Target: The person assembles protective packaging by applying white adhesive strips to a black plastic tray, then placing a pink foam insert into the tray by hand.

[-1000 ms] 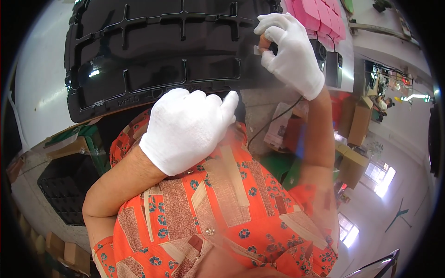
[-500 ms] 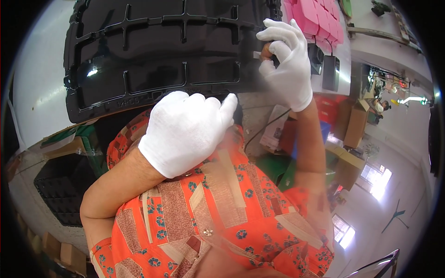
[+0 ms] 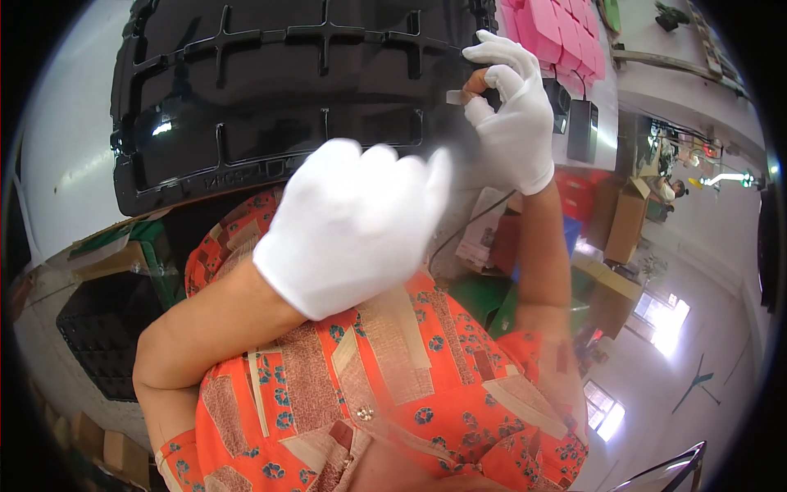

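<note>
A shiny black plastic tray (image 3: 270,98) with raised cross-shaped ribs lies in front of me. Over its right side, my right hand (image 3: 518,123), in a white glove with the index fingertip bare, pinches a small whitish strip (image 3: 454,97) between index finger and thumb; its other fingers are raised. My left hand (image 3: 352,230), gloved in white too, is closed, its back toward me, over the tray's near edge. Blur smears its fingertips, and whatever they hold, if anything, is hidden.
Pink blocks (image 3: 557,37) stand at the far right of the white table (image 3: 70,156), with a black box-shaped device (image 3: 582,131) and its cord nearer me. Below left are a stack of black trays (image 3: 111,336) and a green crate (image 3: 156,250). Cardboard boxes (image 3: 627,221) stand right.
My left hand has moved right and slightly away from me over the tray's near edge. My right hand keeps its pinch and has shifted slightly; more of the whitish strip shows.
</note>
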Tool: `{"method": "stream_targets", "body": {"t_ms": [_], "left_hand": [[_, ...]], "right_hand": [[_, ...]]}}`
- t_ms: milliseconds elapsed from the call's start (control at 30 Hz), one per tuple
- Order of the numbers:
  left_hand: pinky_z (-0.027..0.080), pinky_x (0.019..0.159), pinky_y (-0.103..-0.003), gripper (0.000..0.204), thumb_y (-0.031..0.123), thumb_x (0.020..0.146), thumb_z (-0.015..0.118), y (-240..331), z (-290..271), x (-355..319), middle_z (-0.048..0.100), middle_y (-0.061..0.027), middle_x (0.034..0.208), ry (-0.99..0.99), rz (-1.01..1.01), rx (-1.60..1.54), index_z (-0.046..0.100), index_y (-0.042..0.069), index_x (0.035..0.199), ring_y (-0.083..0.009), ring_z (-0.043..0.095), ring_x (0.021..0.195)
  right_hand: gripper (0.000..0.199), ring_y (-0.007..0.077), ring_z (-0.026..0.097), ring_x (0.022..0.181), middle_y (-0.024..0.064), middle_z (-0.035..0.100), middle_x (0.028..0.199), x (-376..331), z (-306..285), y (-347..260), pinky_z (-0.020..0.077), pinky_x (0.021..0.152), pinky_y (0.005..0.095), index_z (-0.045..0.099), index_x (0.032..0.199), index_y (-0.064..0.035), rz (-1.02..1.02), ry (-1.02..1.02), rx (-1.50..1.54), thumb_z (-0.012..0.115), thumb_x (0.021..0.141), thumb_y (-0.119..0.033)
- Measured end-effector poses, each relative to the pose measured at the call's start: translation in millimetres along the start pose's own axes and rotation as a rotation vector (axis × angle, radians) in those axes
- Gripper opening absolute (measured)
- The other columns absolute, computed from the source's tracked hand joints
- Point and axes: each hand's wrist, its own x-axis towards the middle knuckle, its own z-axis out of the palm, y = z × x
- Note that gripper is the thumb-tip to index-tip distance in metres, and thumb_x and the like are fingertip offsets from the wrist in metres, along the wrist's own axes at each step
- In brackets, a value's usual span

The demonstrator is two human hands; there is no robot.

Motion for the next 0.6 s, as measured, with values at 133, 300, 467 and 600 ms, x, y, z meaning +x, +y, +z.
{"method": "stream_targets", "body": {"t_ms": [133,300,467,600], "left_hand": [[0.038,0.062,-0.033,0.052,0.038,0.085,0.075,-2,19,26,0.050,0.0000,0.077,-0.018,0.062,0.140,0.069,0.004,0.124,-0.0165,0.053,0.072],[0.037,0.063,-0.035,0.058,0.045,0.087,0.073,2,38,40,0.051,-0.0008,0.078,-0.069,-0.027,0.223,0.070,0.002,0.126,-0.0174,0.053,0.073],[0.037,0.064,-0.036,0.063,0.050,0.085,0.074,4,37,43,0.051,-0.0009,0.078,-0.083,-0.091,0.210,0.071,0.002,0.126,-0.0179,0.053,0.072],[0.037,0.064,-0.036,0.064,0.052,0.085,0.074,4,37,45,0.051,-0.0009,0.078,-0.075,-0.092,0.183,0.071,0.002,0.125,-0.0181,0.052,0.072]], "right_hand": [[0.012,0.0319,0.061,0.127,0.0061,0.072,0.118,5,-5,1,0.0420,0.113,0.0485,0.066,0.078,-0.0048,0.024,-0.060,0.043,0.071,0.070,0.003],[0.009,0.0309,0.061,0.128,0.0059,0.073,0.116,11,-5,3,0.0407,0.113,0.0487,0.066,0.074,-0.0062,-0.056,-0.079,0.012,0.071,0.071,0.000],[0.010,0.0311,0.061,0.127,0.0053,0.073,0.116,15,0,5,0.0405,0.112,0.0482,0.065,0.073,-0.0067,-0.091,-0.060,-0.019,0.071,0.070,0.000],[0.011,0.0313,0.061,0.127,0.0048,0.073,0.116,16,2,3,0.0415,0.110,0.0472,0.065,0.072,-0.0071,-0.086,-0.060,-0.071,0.073,0.069,0.000]]}}
